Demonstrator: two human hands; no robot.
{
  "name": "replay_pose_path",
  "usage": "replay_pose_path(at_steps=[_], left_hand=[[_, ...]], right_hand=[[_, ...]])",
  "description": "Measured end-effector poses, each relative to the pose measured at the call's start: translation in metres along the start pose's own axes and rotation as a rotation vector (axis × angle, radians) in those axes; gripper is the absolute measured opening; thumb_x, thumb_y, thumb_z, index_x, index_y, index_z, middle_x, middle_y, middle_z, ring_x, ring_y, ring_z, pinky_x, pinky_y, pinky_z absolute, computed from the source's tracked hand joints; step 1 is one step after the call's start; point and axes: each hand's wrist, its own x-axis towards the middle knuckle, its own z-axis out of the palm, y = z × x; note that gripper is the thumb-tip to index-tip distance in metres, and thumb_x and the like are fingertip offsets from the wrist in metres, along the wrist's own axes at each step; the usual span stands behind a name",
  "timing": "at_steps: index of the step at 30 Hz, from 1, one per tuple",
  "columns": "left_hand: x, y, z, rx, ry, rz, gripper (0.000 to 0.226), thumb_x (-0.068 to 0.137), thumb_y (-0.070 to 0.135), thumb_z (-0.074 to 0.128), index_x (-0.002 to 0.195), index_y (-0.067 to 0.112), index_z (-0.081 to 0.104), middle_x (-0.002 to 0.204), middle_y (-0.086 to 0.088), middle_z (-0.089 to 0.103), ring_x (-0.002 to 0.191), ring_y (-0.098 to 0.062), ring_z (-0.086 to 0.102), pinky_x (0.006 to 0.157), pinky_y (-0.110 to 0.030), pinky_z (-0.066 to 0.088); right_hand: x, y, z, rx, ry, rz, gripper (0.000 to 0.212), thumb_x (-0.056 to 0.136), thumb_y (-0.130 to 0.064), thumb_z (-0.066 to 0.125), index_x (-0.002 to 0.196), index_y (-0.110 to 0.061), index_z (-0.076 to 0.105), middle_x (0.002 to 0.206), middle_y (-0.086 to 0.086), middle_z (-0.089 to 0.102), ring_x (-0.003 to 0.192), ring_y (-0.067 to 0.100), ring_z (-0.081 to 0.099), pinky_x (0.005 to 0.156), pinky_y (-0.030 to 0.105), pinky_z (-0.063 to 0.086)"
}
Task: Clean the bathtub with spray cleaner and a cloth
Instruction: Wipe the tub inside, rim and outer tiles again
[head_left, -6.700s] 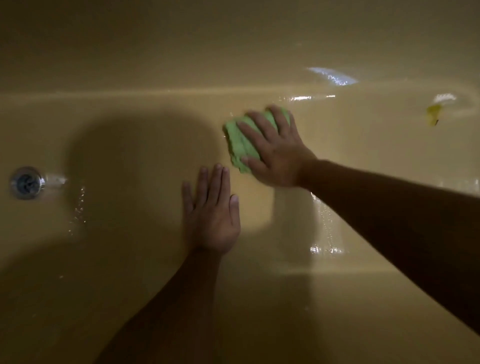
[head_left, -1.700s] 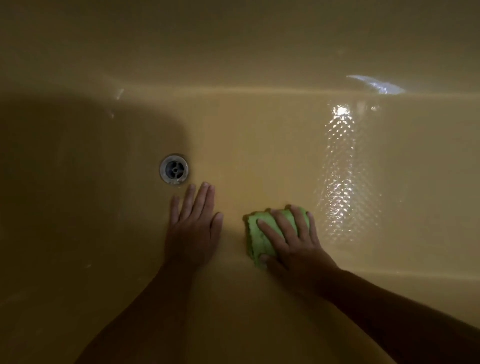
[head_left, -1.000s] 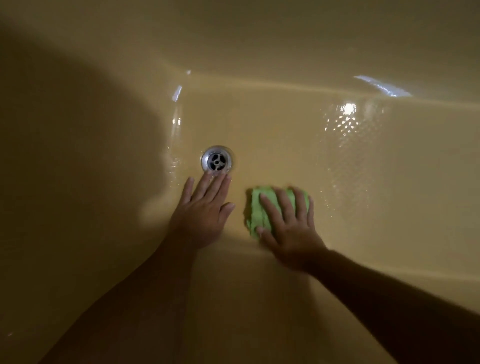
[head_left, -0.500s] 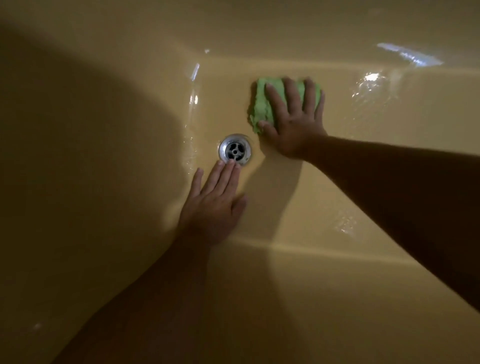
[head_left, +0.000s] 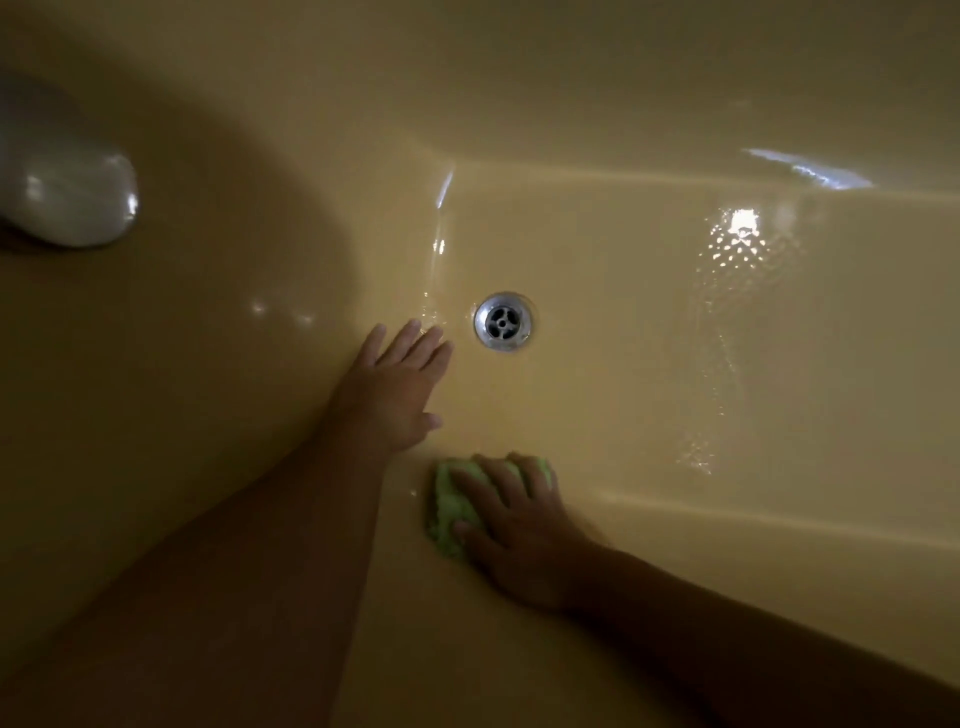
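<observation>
Green cloth (head_left: 452, 506) lies at bathtub (head_left: 675, 389) floor's near edge, right grip (head_left: 524, 540) pressing it, fingers spread flat. Left grip (head_left: 389, 395) flat, fingers straight, beside drain (head_left: 503, 321). Bare wet floor stretches right; faucet (head_left: 67, 202) far-left.

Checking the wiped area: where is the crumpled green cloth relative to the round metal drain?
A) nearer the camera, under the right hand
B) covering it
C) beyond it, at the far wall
A: the right hand presses the crumpled green cloth nearer the camera than the bare round metal drain.
</observation>
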Motion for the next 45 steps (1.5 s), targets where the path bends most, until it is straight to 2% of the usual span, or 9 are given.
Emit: replay_pose_path(at_steps=[3, 6, 10, 19, 28, 37, 39, 41, 45], left_hand=[[-0.001, -0.017, -0.012, 0.170, 0.039, 0.000, 0.094, 0.094, 0.064, 0.056, 0.164, 0.030, 0.003, 0.174, 0.004, -0.008, 0.159, -0.025, -0.013, 0.124, -0.060, -0.010], [-0.001, -0.022, -0.018, 0.247, 0.073, 0.019, 0.084, 0.097, 0.058, 0.052, 0.164, 0.033, 0.008, 0.174, 0.003, -0.001, 0.160, -0.028, -0.008, 0.124, -0.062, -0.008], [0.004, -0.027, -0.028, 0.275, 0.163, -0.070, 0.082, 0.096, 0.048, 0.050, 0.164, 0.020, 0.013, 0.174, -0.003, 0.009, 0.160, -0.026, 0.001, 0.125, -0.060, -0.007], [0.015, -0.020, -0.027, 0.266, 0.213, -0.225, 0.101, 0.087, 0.050, 0.052, 0.164, 0.005, 0.004, 0.173, -0.007, 0.006, 0.160, -0.023, -0.003, 0.127, -0.055, -0.008], [0.009, -0.020, -0.034, 0.325, 0.123, -0.211, 0.090, 0.097, 0.048, 0.047, 0.164, 0.009, 0.002, 0.174, -0.007, -0.002, 0.160, -0.024, -0.005, 0.127, -0.056, -0.005], [-0.016, 0.020, -0.034, 0.025, -0.069, -0.296, 0.076, 0.102, 0.038, 0.043, 0.165, 0.014, 0.008, 0.174, -0.003, 0.006, 0.160, -0.021, 0.002, 0.127, -0.055, -0.001], [-0.029, 0.032, -0.039, -0.079, -0.070, -0.315, 0.072, 0.099, 0.033, 0.049, 0.161, 0.015, 0.019, 0.168, -0.006, 0.025, 0.155, -0.024, 0.021, 0.125, -0.050, 0.017], [-0.044, 0.044, -0.054, -0.220, -0.086, -0.342, 0.058, 0.099, 0.027, 0.052, 0.152, 0.016, 0.032, 0.156, -0.006, 0.044, 0.141, -0.029, 0.044, 0.106, -0.043, 0.039], [-0.060, 0.066, -0.087, -0.549, -0.087, -0.337, 0.047, 0.104, 0.032, 0.049, 0.148, 0.020, 0.039, 0.145, -0.005, 0.054, 0.126, -0.030, 0.056, 0.091, -0.038, 0.048]], right_hand=[[0.025, -0.016, 0.000, 0.045, -0.020, -0.060, 0.063, 0.106, -0.062, 0.020, 0.163, -0.043, 0.001, 0.172, -0.005, 0.002, 0.157, 0.031, -0.009, 0.125, 0.060, -0.005], [0.065, -0.013, 0.002, -0.092, 0.139, -0.079, 0.069, 0.102, -0.065, 0.018, 0.164, -0.037, 0.009, 0.172, 0.003, 0.015, 0.157, 0.043, 0.002, 0.122, 0.069, 0.001], [0.125, -0.001, -0.038, -0.247, 0.228, -0.060, 0.078, 0.092, -0.071, 0.000, 0.163, -0.039, -0.010, 0.174, -0.001, -0.006, 0.157, 0.037, -0.017, 0.123, 0.062, -0.013], [0.199, 0.030, -0.138, -0.474, 0.505, -0.043, 0.073, 0.100, -0.069, 0.011, 0.164, -0.038, -0.004, 0.175, 0.001, 0.000, 0.158, 0.041, -0.008, 0.120, 0.068, -0.012], [0.201, 0.038, -0.162, -0.402, 0.638, 0.156, 0.071, 0.103, -0.067, 0.015, 0.164, -0.038, -0.006, 0.174, 0.003, -0.002, 0.158, 0.041, -0.009, 0.121, 0.067, -0.012], [0.105, 0.064, -0.068, -0.373, 0.650, 0.227, 0.065, 0.103, -0.057, 0.042, 0.159, -0.024, 0.033, 0.155, 0.016, 0.041, 0.138, 0.046, 0.039, 0.120, 0.070, 0.017], [0.078, 0.071, -0.059, -0.409, 0.635, 0.207, 0.061, 0.103, -0.055, 0.044, 0.155, -0.024, 0.038, 0.149, 0.013, 0.047, 0.129, 0.042, 0.046, 0.118, 0.066, 0.025], [0.055, 0.075, -0.059, -0.419, 0.598, 0.203, 0.058, 0.103, -0.054, 0.044, 0.153, -0.026, 0.040, 0.147, 0.011, 0.051, 0.124, 0.041, 0.050, 0.114, 0.060, 0.032], [0.017, 0.072, -0.077, -0.077, 0.576, 0.338, 0.054, 0.103, -0.057, 0.045, 0.148, -0.027, 0.043, 0.138, 0.008, 0.060, 0.117, 0.038, 0.056, 0.098, 0.053, 0.044]])
